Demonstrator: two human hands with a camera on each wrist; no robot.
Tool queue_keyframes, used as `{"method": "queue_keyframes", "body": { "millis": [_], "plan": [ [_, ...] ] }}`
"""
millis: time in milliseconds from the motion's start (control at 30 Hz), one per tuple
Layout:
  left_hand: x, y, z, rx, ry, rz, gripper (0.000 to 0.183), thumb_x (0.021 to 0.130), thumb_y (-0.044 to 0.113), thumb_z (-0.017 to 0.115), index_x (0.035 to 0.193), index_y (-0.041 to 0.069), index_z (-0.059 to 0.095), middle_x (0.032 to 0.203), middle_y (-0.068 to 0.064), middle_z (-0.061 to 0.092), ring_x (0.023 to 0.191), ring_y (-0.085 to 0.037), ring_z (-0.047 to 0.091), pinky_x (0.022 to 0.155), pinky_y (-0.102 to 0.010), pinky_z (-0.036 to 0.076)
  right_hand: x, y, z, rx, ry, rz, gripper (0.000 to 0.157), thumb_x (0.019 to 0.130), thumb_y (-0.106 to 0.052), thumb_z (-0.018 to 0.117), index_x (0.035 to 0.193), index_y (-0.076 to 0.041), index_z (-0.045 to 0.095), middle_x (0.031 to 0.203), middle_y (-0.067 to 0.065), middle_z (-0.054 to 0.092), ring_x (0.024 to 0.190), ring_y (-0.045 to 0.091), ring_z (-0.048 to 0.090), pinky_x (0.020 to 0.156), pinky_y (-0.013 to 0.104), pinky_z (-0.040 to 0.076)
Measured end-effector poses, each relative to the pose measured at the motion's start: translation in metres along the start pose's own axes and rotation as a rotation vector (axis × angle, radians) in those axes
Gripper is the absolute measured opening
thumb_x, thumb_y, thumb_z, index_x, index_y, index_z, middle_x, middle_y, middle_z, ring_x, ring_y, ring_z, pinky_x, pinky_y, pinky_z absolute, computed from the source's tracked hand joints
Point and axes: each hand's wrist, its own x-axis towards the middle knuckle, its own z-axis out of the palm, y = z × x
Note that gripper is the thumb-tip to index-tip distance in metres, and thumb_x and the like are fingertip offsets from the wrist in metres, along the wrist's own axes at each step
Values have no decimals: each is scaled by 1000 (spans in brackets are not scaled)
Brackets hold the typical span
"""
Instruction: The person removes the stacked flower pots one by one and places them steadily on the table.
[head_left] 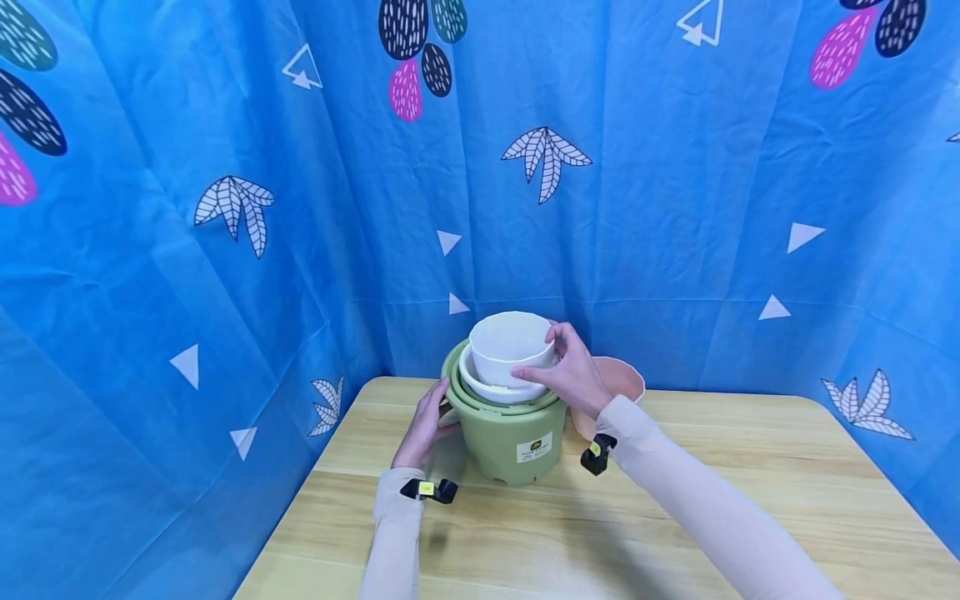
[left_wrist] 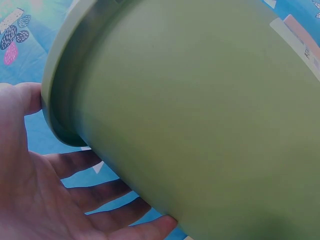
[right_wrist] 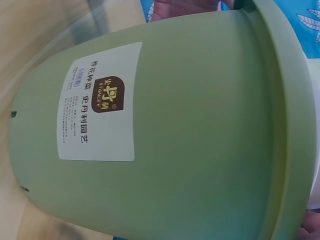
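Right hand pinching upper white pot, left hand straight-fingered against green pot, nested rims hard to count

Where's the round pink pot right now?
In the head view, the round pink pot is on the wood-grain table, just right of the large round green pot and partly hidden by the person's right hand.

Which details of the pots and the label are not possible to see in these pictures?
Base of the upper white pot: head view, hidden by the lower white pot.
Part of the pink pot: head view, behind the green pot and right hand.
Green pot's full outline: left wrist view, cut off by frame edges.
Finest print on the label: right wrist view, too small.
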Motion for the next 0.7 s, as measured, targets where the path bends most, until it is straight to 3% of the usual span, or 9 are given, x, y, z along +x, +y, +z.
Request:
{"method": "queue_keyframes", "body": {
  "millis": [233, 700],
  "plan": [
    [-1, -1, 0, 8, 4, -12, 69, 104, 67, 38, 156, 21, 42, 163, -12, 37, 152, -41, 38, 114, -66, 44, 1, -2, -1, 15, -2, -5, 69, 75, -23, 95, 110, -9, 38, 161, 9, 43, 140, 36, 52, 123, 51, 39],
    [2, -2, -1, 0, -5, -6, 71, 106, 65, 37, 157, 17, 40, 164, -14, 35, 153, -42, 35, 114, -65, 44, 3, -7, -4, 34, 0, -17, 70, 75, -19, 95, 112, -5, 37, 160, 9, 46, 136, 37, 56, 118, 51, 42]
  ]
}}
